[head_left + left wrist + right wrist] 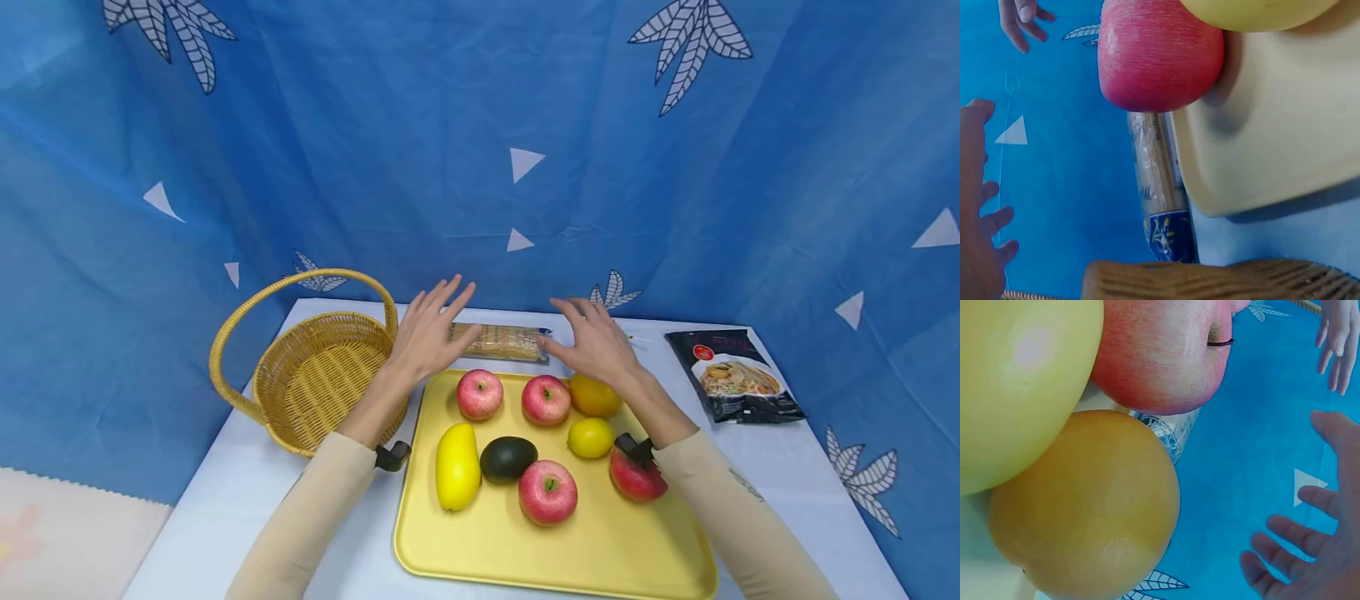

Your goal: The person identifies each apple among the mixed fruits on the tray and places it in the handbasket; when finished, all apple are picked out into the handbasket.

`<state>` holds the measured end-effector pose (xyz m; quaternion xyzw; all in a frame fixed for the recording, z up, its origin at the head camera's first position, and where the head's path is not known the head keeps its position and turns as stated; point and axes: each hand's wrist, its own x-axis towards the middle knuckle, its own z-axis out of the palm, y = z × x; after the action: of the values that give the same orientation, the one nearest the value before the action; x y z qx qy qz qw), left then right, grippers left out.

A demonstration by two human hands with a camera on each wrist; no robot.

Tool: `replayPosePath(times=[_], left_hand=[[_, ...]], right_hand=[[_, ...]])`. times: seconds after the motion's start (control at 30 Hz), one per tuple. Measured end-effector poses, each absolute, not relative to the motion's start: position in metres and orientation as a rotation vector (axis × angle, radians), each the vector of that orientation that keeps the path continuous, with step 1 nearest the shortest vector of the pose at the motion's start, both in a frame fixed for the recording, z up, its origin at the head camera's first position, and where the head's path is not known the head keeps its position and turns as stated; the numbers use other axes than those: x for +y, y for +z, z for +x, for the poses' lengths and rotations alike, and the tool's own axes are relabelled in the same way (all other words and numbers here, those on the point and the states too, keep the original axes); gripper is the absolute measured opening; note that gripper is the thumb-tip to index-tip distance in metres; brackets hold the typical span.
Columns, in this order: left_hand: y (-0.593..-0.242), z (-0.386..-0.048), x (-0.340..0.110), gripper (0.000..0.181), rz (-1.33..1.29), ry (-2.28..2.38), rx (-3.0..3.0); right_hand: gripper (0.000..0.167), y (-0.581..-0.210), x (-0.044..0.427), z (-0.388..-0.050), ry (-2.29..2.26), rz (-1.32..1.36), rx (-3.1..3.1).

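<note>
Plainly empty and outspread, both hands (431, 337) (597, 346) hover, apparently near the slim packet (504, 342) beyond the yellow tray (495, 546)

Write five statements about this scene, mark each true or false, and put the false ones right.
1. At least three round pinkish-red apples lie on the yellow rectangular tray. True.
2. The golden woven wicker basket stands right of the tray. False: the basket stands to its left.
3. A dark green oval avocado lies beside the long yellow mango. True.
4. The bare left hand grips an apple. False: the left hand holds nothing, its fingers extended.
5. The shiny black food packet lies right of the tray. True.
</note>
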<state>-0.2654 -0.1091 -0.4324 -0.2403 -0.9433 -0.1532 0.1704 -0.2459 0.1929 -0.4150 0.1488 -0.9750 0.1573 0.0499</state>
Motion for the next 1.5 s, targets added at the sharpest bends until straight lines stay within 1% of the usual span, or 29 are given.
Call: replayPosePath(times=[0.17,0.37,0.47,0.63,0.73,0.83,1.07,1.3,1.5], left_hand=[[-0.429,-0.256,-0.117,0.070,-0.724,-0.473,-2.615],[-0.423,-0.245,-0.129,0.068,-0.833,-0.531,-2.446],[-0.418,-0.237,-0.136,0.068,-0.858,-0.560,-2.384],[-0.401,-0.224,-0.149,0.065,-0.906,-0.682,-2.274],[-0.389,-0.219,-0.157,0.059,-0.958,-0.806,-2.176],[-0.376,-0.215,-0.165,0.057,-0.988,-0.896,-2.082],[-0.350,-0.203,-0.179,0.051,-0.979,-0.987,-1.917],[-0.333,-0.188,-0.190,0.054,-0.907,-1.004,-1.805],[-0.326,-0.179,-0.207,0.054,-0.823,-0.994,-1.761]], right_hand=[[0.079,-0.412,0.195,-0.241,0.564,0.464,-3.011],[0.083,-0.411,0.196,-0.236,0.614,0.532,-3.050],[0.083,-0.411,0.198,-0.233,0.611,0.563,-3.072],[0.077,-0.411,0.201,-0.227,0.603,0.611,-3.108],[0.074,-0.412,0.204,-0.225,0.658,0.657,-3.133],[0.074,-0.414,0.206,-0.222,0.726,0.703,-3.156],[0.071,-0.418,0.212,-0.221,0.799,0.805,-3.160],[0.067,-0.420,0.214,-0.219,0.838,0.879,-3.158],[0.063,-0.421,0.216,-0.217,0.800,0.906,-3.162]])
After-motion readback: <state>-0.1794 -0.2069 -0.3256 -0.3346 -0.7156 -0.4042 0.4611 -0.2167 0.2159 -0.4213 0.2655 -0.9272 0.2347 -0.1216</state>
